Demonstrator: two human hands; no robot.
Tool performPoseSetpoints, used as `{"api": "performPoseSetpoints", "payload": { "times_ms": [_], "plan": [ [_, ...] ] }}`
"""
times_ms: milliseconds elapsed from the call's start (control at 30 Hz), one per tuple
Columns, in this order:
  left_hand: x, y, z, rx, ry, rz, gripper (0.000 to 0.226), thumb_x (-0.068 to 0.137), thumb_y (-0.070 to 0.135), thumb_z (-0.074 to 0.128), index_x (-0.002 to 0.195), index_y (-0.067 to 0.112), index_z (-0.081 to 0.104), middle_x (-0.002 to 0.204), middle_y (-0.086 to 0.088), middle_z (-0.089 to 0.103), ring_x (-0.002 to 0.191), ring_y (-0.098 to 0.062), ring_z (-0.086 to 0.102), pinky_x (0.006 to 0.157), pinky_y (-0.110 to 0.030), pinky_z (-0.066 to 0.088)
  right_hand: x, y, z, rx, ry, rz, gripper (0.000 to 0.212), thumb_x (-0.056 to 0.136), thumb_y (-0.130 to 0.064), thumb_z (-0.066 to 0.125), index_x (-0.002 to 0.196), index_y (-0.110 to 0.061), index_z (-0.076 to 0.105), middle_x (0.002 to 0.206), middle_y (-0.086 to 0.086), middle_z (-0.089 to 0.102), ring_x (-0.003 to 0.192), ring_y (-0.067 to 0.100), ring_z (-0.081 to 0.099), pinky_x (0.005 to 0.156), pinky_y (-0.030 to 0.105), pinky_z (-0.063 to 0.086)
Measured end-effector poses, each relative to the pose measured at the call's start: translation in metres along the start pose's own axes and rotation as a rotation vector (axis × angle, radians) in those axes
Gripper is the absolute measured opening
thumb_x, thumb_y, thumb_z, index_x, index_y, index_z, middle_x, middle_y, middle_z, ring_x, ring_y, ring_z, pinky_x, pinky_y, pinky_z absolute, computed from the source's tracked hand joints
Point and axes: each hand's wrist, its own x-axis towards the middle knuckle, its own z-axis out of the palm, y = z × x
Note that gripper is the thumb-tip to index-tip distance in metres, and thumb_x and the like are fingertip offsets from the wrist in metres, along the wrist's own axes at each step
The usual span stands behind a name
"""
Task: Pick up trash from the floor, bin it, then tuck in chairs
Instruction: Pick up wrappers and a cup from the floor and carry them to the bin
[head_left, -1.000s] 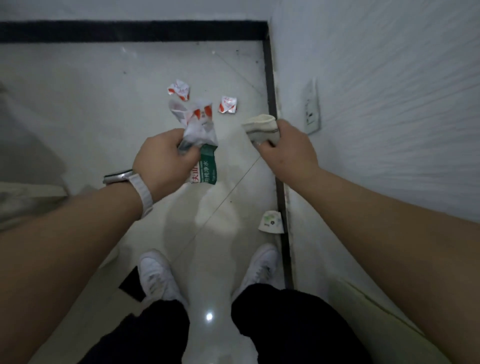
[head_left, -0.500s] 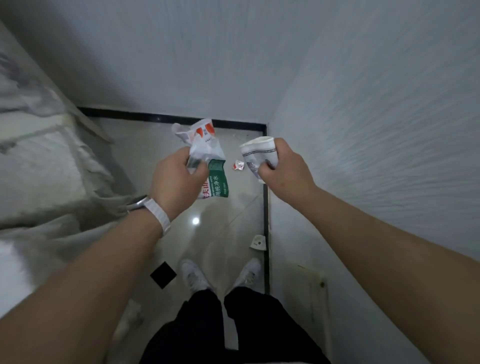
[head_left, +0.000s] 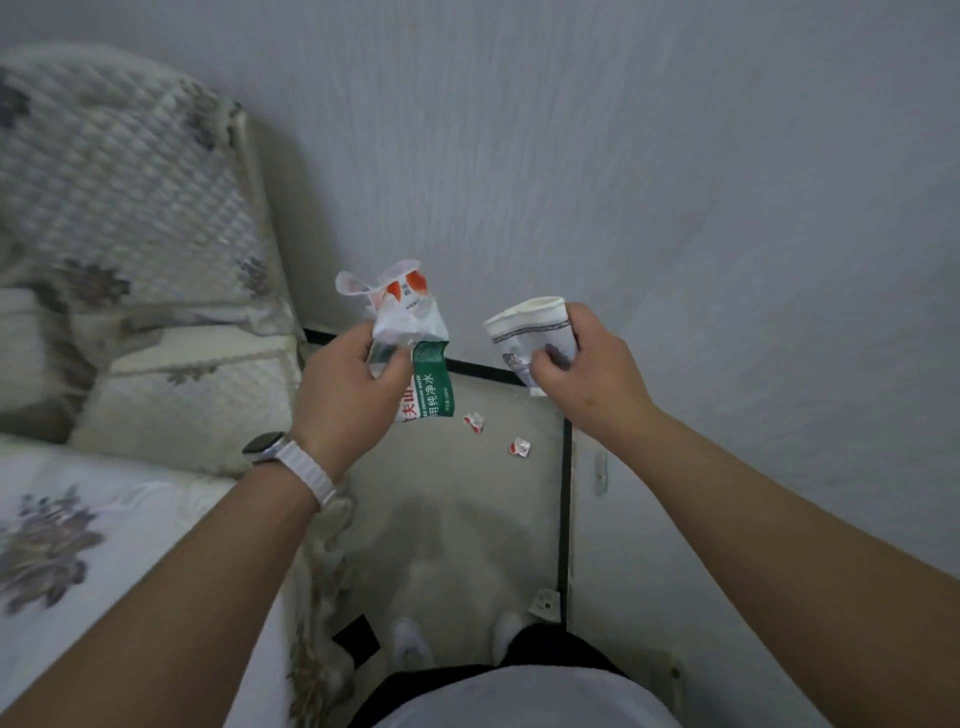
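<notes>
Your left hand (head_left: 348, 400) grips a bunch of wrappers (head_left: 408, 325). Your right hand (head_left: 589, 374) grips a squashed paper cup (head_left: 527, 327). Little wrappers (head_left: 474, 422) lie on the floor (head_left: 457, 525) between both hands.

Quick tally: two small crumpled wrappers (head_left: 474, 422) (head_left: 519, 447) on the floor (head_left: 467, 519), one paper scrap (head_left: 545, 605) by the wall (head_left: 675, 208), one paper cup (head_left: 530, 332), one green label (head_left: 434, 384), one bigger wrapper (head_left: 405, 312), two white shoes (head_left: 410, 644) (head_left: 506, 631).

A bedroom, most likely in a home: a bed (head_left: 130, 519) with quilted floral bedding and what looks like a pillow (head_left: 182, 405) fills the left, beside a narrow pale tiled floor (head_left: 457, 519), dark skirting (head_left: 563, 519) and textured white walls (head_left: 675, 182).
</notes>
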Motion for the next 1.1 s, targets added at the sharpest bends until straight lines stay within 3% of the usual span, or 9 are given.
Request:
{"api": "performPoseSetpoints", "payload": {
  "times_ms": [167,300,433,667,833,967,1100],
  "plan": [
    [-0.004,0.009,-0.013,-0.040,0.066,-0.049,0.011,0.094,0.025,0.060,0.092,0.036,0.062,0.081,0.016,0.067,0.071,-0.001,0.066,0.062,-0.034,0.058,0.013,-0.016,0.004,0.072,-0.022,-0.058,0.029,0.087,-0.021,0.059,0.113,-0.030,0.053,0.094,-0.004,0.069,0.085,0.020,0.065,0.078,0.044,0.054],
    [0.000,0.013,-0.024,0.017,0.131,-0.085,0.008,0.093,0.025,0.060,0.096,0.023,0.067,0.084,0.006,0.071,0.074,-0.011,0.068,0.065,-0.043,0.058,0.031,-0.026,0.013,0.141,-0.075,-0.114,0.033,0.088,-0.017,0.059,0.117,-0.031,0.053,0.095,-0.004,0.069,0.084,0.020,0.065,0.077,0.044,0.055],
    [-0.007,0.017,-0.049,0.135,0.257,-0.124,0.010,0.090,0.025,0.061,0.082,0.021,0.064,0.073,0.005,0.065,0.068,-0.011,0.062,0.058,-0.035,0.049,0.050,-0.046,0.033,0.210,-0.210,-0.184,0.032,0.086,-0.018,0.059,0.115,-0.031,0.054,0.093,-0.008,0.069,0.083,0.015,0.066,0.076,0.042,0.055],
    [-0.054,0.017,-0.094,0.236,0.500,-0.330,0.018,0.088,0.033,0.059,0.085,0.016,0.065,0.074,0.000,0.068,0.068,-0.019,0.064,0.061,-0.048,0.053,0.057,-0.101,0.078,0.337,-0.493,-0.396,0.023,0.086,-0.024,0.060,0.109,-0.029,0.056,0.095,-0.007,0.068,0.085,0.012,0.065,0.077,0.040,0.056],
    [-0.122,0.020,-0.114,0.228,0.720,-0.516,0.009,0.090,0.022,0.062,0.083,0.016,0.064,0.073,0.002,0.068,0.067,-0.012,0.064,0.060,-0.042,0.053,0.027,-0.141,0.113,0.416,-0.741,-0.528,0.019,0.090,-0.020,0.059,0.106,-0.030,0.055,0.093,-0.009,0.066,0.080,-0.005,0.062,0.070,0.028,0.052],
    [-0.197,0.023,-0.130,0.221,0.938,-0.657,0.006,0.091,0.018,0.063,0.086,0.016,0.066,0.075,0.001,0.069,0.068,-0.008,0.065,0.060,-0.040,0.054,-0.022,-0.174,0.135,0.405,-0.942,-0.666,0.019,0.092,-0.021,0.058,0.097,-0.038,0.051,0.087,-0.014,0.065,0.073,0.004,0.063,0.069,0.038,0.053],
    [-0.265,0.028,-0.133,0.162,1.136,-0.744,0.013,0.091,0.016,0.063,0.091,0.028,0.066,0.079,0.009,0.070,0.070,-0.003,0.067,0.053,-0.023,0.053,-0.080,-0.198,0.147,0.375,-1.116,-0.818,0.020,0.092,-0.021,0.058,0.108,-0.031,0.051,0.094,-0.010,0.066,0.082,0.013,0.064,0.071,0.037,0.054]
  ]
}}
